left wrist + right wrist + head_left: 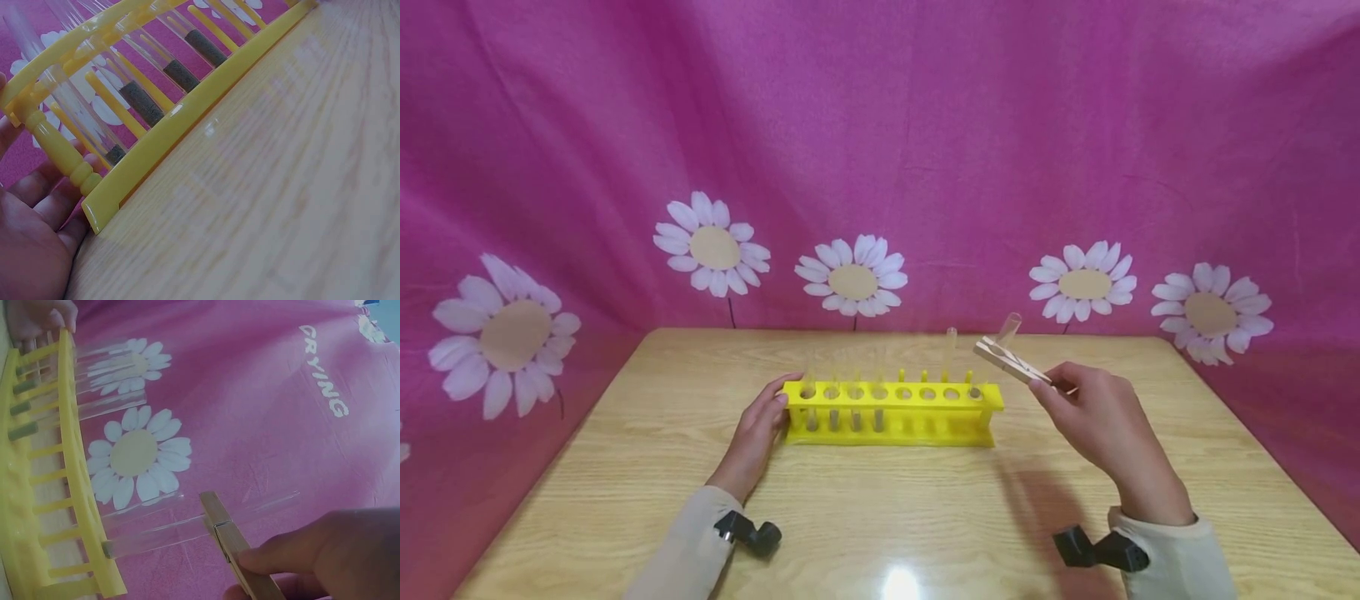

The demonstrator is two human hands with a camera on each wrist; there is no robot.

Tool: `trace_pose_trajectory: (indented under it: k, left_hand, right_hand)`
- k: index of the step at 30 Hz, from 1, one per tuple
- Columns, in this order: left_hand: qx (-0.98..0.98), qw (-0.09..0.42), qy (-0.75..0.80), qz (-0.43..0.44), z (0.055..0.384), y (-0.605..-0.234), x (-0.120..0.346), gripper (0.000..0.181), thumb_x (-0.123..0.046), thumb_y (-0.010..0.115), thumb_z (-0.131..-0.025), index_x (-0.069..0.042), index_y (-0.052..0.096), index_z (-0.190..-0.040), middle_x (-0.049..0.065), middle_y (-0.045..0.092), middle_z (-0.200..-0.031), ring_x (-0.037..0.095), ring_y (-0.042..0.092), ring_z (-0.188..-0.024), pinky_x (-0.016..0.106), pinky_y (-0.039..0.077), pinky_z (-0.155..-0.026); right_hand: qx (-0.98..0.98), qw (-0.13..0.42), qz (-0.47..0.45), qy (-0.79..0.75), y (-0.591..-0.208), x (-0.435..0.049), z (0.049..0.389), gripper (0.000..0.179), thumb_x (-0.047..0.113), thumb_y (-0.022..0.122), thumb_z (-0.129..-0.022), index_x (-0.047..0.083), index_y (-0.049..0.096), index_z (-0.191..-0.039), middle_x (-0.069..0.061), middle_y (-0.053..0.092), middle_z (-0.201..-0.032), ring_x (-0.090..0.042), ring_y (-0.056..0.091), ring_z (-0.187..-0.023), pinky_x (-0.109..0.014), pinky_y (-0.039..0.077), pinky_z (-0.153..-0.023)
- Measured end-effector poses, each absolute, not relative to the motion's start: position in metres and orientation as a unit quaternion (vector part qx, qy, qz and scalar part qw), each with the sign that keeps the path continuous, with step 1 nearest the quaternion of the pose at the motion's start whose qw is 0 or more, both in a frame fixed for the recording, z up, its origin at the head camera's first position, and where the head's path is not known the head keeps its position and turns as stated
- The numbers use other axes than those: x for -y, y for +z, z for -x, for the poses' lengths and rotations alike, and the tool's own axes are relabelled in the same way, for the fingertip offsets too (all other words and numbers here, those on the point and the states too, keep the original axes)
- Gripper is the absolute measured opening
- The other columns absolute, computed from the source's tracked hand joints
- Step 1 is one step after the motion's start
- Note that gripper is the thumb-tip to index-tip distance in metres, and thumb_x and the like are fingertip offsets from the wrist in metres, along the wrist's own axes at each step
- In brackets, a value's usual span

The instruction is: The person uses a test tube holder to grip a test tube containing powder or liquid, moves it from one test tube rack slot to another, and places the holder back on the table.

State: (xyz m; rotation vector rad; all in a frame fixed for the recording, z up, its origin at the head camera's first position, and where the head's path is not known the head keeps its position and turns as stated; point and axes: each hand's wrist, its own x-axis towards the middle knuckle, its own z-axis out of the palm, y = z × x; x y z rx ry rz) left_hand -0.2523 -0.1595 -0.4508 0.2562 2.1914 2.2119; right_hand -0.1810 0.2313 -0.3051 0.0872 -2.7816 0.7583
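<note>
Right hand (pixel 1101 421), grip clamped on pale wooden holder (pixel 1011 362); clear cylindrical test tube (pixel 1010 328) tilted in it, bottom at right-end hole of long yellow plastic rack (pixel 895 407); left hand (pixel 757 435), grip round rack's left end

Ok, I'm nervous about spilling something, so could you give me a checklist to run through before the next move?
1. Rack steadied: ok. The left hand grips the left end of the yellow rack.
2. Clamp in hand: ok. The right hand holds the wooden clamp.
3. Tube clamped: ok. The clamp's jaws are on the held tube.
4. Held tube upright: not ok. It leans, its top toward the right in the head view.
5. Held tube's lower end free of the right-end hole: cannot tell. The end shows right at the hole.
6. Four other tubes standing in the rack: ok.
</note>
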Motion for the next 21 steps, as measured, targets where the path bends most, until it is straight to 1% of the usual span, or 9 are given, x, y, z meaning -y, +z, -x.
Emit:
trace_pose_trajectory:
  k: [4,8,13,20,21]
  left_hand:
    - [-0.701,0.008,0.709,-0.078,0.2521,-0.4513,0.1597,0.041,-0.033,0.041,-0.102,-0.019,0.048,-0.140,0.001,0.038,-0.149,0.021,0.033,-0.136,0.052,0.022,-0.113]
    - [-0.702,0.004,0.707,-0.083,0.2516,-0.4512,0.1595,0.041,-0.033,0.040,-0.102,-0.019,0.048,-0.140,0.001,0.038,-0.148,0.022,0.033,-0.136,0.052,0.022,-0.113]
    - [-0.701,0.006,0.708,-0.082,0.2508,-0.4516,0.1592,0.040,-0.035,0.042,-0.102,-0.022,0.049,-0.139,0.000,0.040,-0.148,0.020,0.034,-0.136,0.051,0.023,-0.113]
    - [-0.692,0.004,0.716,-0.094,0.2526,-0.4522,0.1598,0.044,-0.033,0.041,-0.102,-0.014,0.045,-0.142,0.004,0.037,-0.150,0.022,0.032,-0.137,0.051,0.020,-0.114]
    - [-0.692,0.005,0.716,-0.093,0.2523,-0.4520,0.1596,0.044,-0.033,0.042,-0.102,-0.015,0.046,-0.142,0.003,0.038,-0.149,0.021,0.032,-0.137,0.051,0.020,-0.114]
  right_hand:
    - [0.958,0.121,-0.027,0.257,-0.3071,-0.2300,0.1821,0.030,0.029,0.063,-0.092,0.002,0.070,-0.102,-0.004,0.064,-0.076,-0.020,0.053,-0.067,-0.031,0.042,-0.054]
    - [0.957,0.125,-0.036,0.259,-0.3095,-0.2282,0.1834,0.027,0.027,0.064,-0.092,0.002,0.071,-0.101,-0.005,0.065,-0.077,-0.020,0.055,-0.067,-0.031,0.042,-0.055]
    - [0.957,0.117,-0.040,0.263,-0.3126,-0.2243,0.1844,0.026,0.026,0.064,-0.091,0.003,0.071,-0.100,-0.003,0.064,-0.075,-0.019,0.052,-0.064,-0.031,0.041,-0.053]
    - [0.960,0.102,-0.031,0.259,-0.3143,-0.2217,0.1867,0.028,0.027,0.064,-0.091,0.002,0.070,-0.102,-0.003,0.063,-0.075,-0.019,0.050,-0.063,-0.031,0.039,-0.052]
    - [0.960,0.101,-0.030,0.259,-0.3146,-0.2216,0.1870,0.028,0.027,0.064,-0.091,0.002,0.070,-0.102,-0.004,0.063,-0.075,-0.020,0.050,-0.063,-0.031,0.039,-0.052]
